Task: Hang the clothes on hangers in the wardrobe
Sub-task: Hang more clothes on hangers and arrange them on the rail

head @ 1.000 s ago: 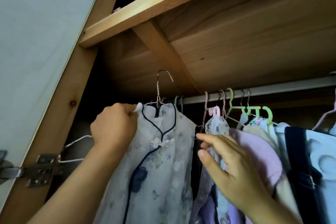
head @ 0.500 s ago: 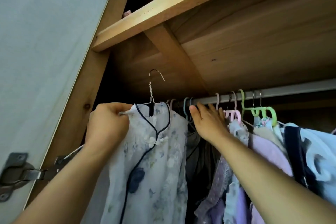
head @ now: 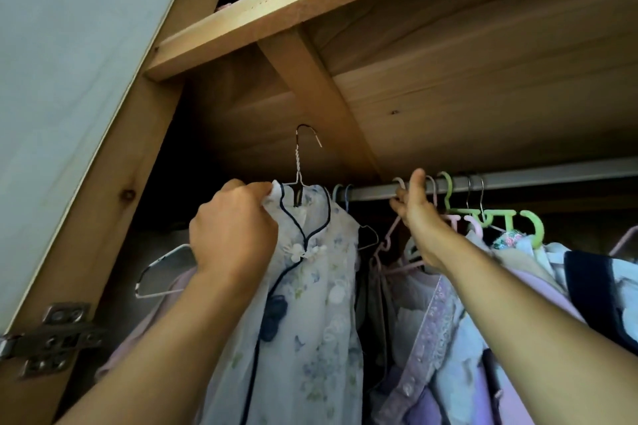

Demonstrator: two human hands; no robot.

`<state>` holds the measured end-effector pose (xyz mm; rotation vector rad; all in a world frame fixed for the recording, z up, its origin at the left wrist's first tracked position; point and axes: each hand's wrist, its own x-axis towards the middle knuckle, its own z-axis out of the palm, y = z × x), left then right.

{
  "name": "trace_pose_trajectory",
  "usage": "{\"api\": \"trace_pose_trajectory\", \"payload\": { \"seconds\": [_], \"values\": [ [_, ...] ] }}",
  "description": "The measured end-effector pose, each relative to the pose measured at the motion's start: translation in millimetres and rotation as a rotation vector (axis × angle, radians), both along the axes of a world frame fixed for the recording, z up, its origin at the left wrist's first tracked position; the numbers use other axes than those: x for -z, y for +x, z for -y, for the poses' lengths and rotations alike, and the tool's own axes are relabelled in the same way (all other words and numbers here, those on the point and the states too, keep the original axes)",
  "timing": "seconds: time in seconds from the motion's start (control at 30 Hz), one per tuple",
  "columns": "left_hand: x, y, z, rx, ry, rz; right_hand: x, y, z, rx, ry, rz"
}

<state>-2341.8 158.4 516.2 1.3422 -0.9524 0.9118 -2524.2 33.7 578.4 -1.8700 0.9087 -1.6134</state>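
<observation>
Clothes here come down to one pale floral dress (head: 310,286) with dark piping, already on a wire hanger (head: 299,162) and held up at the wardrobe's left end. In the head view, the hanger's hook stands free above the rail (head: 518,179), not yet over it. The left hand (head: 234,231) has its fingers curled tight, pinching the dress's shoulder and collar by the hanger's neck. The right hand (head: 416,207) reaches up to the rail, thumb raised and fingers curled among the pink hanger hooks (head: 400,183), apparently parting them; exactly what it grips I cannot tell. To finish well, I would judge that the right hand should push the hung garments (head: 466,321) rightward, opening a bare stretch of rail. The left should then lift and turn the hook squarely over that gap, keeping it from snagging the blue hooks (head: 341,193) beside it.
</observation>
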Motion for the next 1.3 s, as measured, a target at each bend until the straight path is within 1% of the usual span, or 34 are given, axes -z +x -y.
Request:
{"api": "trace_pose_trajectory", "payload": {
  "seconds": [0.13, 0.27, 0.33, 0.43, 0.5, 0.6, 0.67, 0.73, 0.83, 0.93, 1.03, 1.23, 1.3],
  "values": [
    [3, -3, 11, -0.002, 0.051, -0.013, 10, 6, 3, 0.035, -0.061, -0.117],
    [2, -23, 30, 0.024, 0.142, 0.023, 10, -2, 14, 0.013, -0.13, -0.088],
    [6, -30, 44, 0.138, 0.144, 0.015, 15, -5, 7, 0.001, -0.196, -0.13],
    [10, -32, 64, 0.46, 0.079, -0.111, 28, -4, 5, 0.082, -0.34, -0.3],
    [6, -32, 72, 0.624, 0.094, -0.159, 31, -5, 8, 0.125, -0.393, -0.327],
    [-3, -37, 76, 0.733, 0.143, -0.172, 32, -6, 7, 0.208, -0.469, -0.312],
    [-8, -43, 79, 0.697, 0.164, -0.145, 35, -7, 4, 0.309, -0.537, -0.385],
    [-12, -51, 83, 0.636, 0.17, -0.116, 39, -7, 3, 0.414, -0.589, -0.513],
    [-18, -58, 87, 0.588, 0.22, -0.091, 44, -8, 0, 0.499, -0.61, -0.628],
    [-21, -60, 85, 0.527, 0.282, -0.063, 46, -8, -4, 0.51, -0.628, -0.636],
    [-26, -57, 82, 0.467, 0.279, -0.048, 48, -9, -7, 0.516, -0.665, -0.639],
    [-20, -46, 87, 0.473, 0.33, -0.113, 53, -9, -13, 0.522, -0.658, -0.593],
    [-21, -49, 87, 0.432, 0.356, -0.063, 54, -9, -17, 0.567, -0.709, -0.608]
  ]
}}
